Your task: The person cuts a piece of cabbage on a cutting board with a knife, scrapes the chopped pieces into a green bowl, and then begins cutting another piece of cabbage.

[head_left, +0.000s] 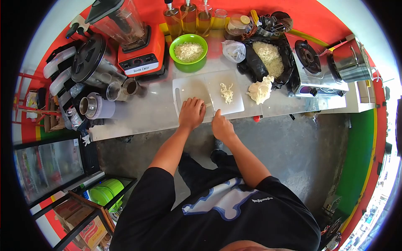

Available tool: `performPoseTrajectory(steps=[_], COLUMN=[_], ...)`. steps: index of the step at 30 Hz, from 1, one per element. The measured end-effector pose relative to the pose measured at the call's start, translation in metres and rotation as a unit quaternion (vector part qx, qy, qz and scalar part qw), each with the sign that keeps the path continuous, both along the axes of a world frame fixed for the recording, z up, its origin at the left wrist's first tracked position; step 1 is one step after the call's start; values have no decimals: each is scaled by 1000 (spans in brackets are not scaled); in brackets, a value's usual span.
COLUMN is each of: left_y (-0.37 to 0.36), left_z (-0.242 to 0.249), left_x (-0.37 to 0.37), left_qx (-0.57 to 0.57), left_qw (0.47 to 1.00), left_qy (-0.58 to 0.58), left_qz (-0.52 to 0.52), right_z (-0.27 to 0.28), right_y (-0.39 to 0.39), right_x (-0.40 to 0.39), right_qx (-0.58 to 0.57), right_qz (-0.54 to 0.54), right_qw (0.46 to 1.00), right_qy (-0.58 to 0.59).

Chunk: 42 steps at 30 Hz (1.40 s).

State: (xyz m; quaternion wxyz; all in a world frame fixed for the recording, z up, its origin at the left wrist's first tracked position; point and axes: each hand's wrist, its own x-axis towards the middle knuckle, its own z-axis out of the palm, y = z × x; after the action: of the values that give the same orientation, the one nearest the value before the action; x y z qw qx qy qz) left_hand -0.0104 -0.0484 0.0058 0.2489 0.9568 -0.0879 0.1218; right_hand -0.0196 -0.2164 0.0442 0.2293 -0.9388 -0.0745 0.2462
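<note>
A white cutting board [190, 85] lies at the counter's front edge. My right hand [222, 126] is closed round the handle of a knife [211, 99], whose thin blade points away from me over the board. Just left of the blade, my left hand [192, 113] rests on the board, fingers bent and together over a small pale piece [207, 105]; most of it is hidden. Finely cut pale shreds [227, 93] form a small heap right of the knife. Beside the board's right edge sits a larger pale, leafy lump [260, 90], which looks like cabbage.
Behind the board stands a green bowl [188, 65] of pale shreds. A black plastic bag [251, 60] holds more shreds, near a gas stove [316, 77]. A red blender [142, 56], metal cups [130, 87] and oil bottles [189, 19] occupy the left and back.
</note>
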Motion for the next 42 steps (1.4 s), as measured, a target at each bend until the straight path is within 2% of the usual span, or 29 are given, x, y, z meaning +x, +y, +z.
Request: performPoseTrajectory(steps=[6, 11, 13, 16, 23, 25, 35, 37, 42], left_y=[0, 0, 0, 0, 0, 0, 0, 0, -1], left_z=[0, -3, -3, -1, 1, 1, -3, -1, -2], left_x=[-1, -1, -1, -1, -1, 0, 0, 1, 0], left_qx=[21, 7, -1, -6, 1, -6, 9, 1, 22], left_qw=[1000, 1000, 1000, 1000, 1000, 1000, 1000, 1000, 1000], left_qy=[-10, -4, -11, -10, -18, -17, -22, -25, -22], left_qz=[-5, -2, -1, -8, -4, -7, 3, 3, 2], right_z=[-2, -6, -3, 2, -1, -1, 4, 1, 9], right_y=[-1, -6, -1, 4, -1, 3, -2, 1, 7], right_x=[17, 2, 1, 14, 3, 6, 1, 0, 16], right_qx=[10, 33, -20, -32, 4, -42, -35, -82, -78], right_qz=[6, 17, -4, 11, 12, 17, 40, 48, 57], right_qw=[1000, 999, 1000, 999, 1000, 999, 998, 994, 995], right_qy=[-6, -21, 7, 0, -20, -22, -19, -45, -31])
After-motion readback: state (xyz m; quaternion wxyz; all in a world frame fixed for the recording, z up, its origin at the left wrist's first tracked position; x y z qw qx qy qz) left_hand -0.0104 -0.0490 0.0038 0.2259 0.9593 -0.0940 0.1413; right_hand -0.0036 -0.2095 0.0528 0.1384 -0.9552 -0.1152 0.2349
